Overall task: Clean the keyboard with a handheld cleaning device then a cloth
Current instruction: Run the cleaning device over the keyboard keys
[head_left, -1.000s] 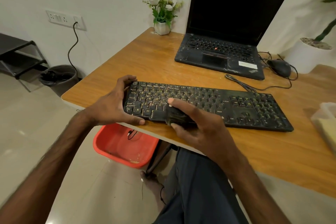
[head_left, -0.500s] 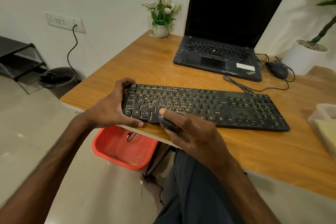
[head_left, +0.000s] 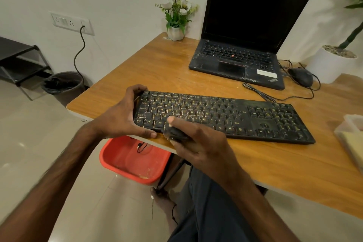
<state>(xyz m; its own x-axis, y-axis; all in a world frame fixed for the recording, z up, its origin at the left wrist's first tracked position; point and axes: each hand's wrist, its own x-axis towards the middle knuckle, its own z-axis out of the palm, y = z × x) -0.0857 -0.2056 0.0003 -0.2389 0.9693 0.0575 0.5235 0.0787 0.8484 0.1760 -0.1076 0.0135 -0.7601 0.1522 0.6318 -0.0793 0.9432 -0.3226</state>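
Head view: a person sits at a wooden table (head_left: 157,68) with a black keyboard (head_left: 225,116) lying flat near its front edge.
Left hand (head_left: 121,120): the fingers curl over the keyboard's left end and the thumb lies along its near rim. It steadies the board just as it did a second ago.
Right hand (head_left: 200,143): it is wrapped round a small dark cleaning device (head_left: 174,133), with one fingertip stretched out over the bottom row of keys.
What changed: a second ago the device lay on the bottom rows near the space bar. Now it sits at the keyboard's near rim, below the left Alt key and closer to the left hand. The stroke has run toward the person and off the keys.
Keyboard: it has not shifted on the table, and its keys look grimy.
Meaning for the task: this looks like one sweep of the first step ending. The left block is being worked, and the number pad at the right end seems still to come.
Next, as a guess: set the device back on the far rows and sweep again further right.
Wiping step: not begun. A yellowish pad (head_left: 351,143) lies in a clear box (head_left: 351,122) well off the keyboard's right end, and I cannot tell whether it is the cloth.
Beyond the keyboard: a laptop (head_left: 241,59) with a dark screen, and a mouse (head_left: 301,76).
Below the keyboard's left end: a red tub (head_left: 133,161) on the floor.
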